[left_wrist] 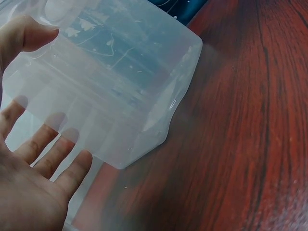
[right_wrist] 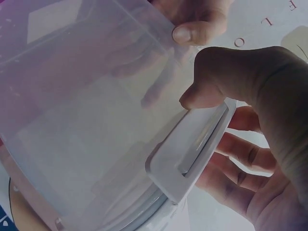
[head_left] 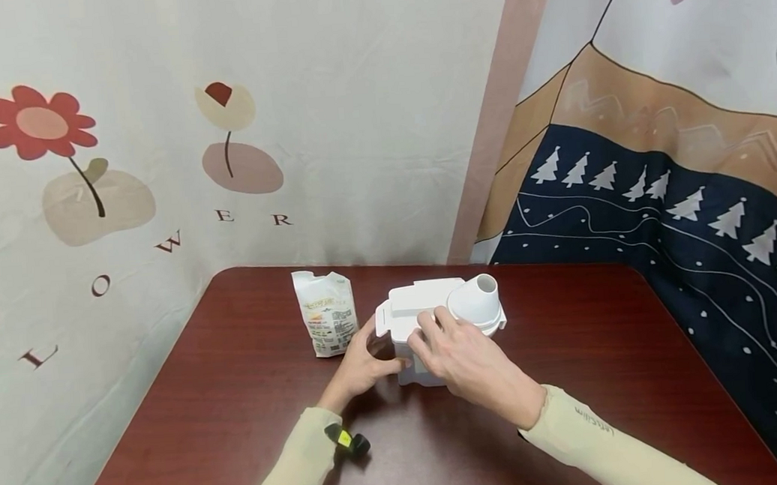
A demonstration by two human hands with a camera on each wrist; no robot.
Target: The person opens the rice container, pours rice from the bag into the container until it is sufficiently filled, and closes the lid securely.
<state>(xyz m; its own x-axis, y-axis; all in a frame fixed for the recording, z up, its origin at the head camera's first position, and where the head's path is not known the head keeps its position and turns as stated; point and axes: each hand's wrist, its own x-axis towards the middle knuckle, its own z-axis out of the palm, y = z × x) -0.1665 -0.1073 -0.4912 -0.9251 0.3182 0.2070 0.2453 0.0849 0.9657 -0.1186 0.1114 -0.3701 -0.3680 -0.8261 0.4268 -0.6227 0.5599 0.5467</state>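
Observation:
A translucent plastic storage container (head_left: pixel 420 376) with a white lid (head_left: pixel 426 297) stands on the table, a white round spout (head_left: pixel 475 301) rising from the lid's right part. My left hand (head_left: pixel 363 366) holds the container at its left side, thumb on the near face and fingers spread along the side wall, as the left wrist view shows. With my right hand (head_left: pixel 467 359) I grip the near lid latch (right_wrist: pixel 166 171); the thumb lies on the latch from below and the fingers reach over the top of the lid.
Just left of the container, behind my left hand, a white printed plastic bag (head_left: pixel 329 314) stands upright on the dark red wooden table (head_left: pixel 574 380). A patterned curtain (head_left: pixel 367 124) hangs behind the table's far edge, and dark blue cloth (head_left: pixel 631 233) hangs along the right.

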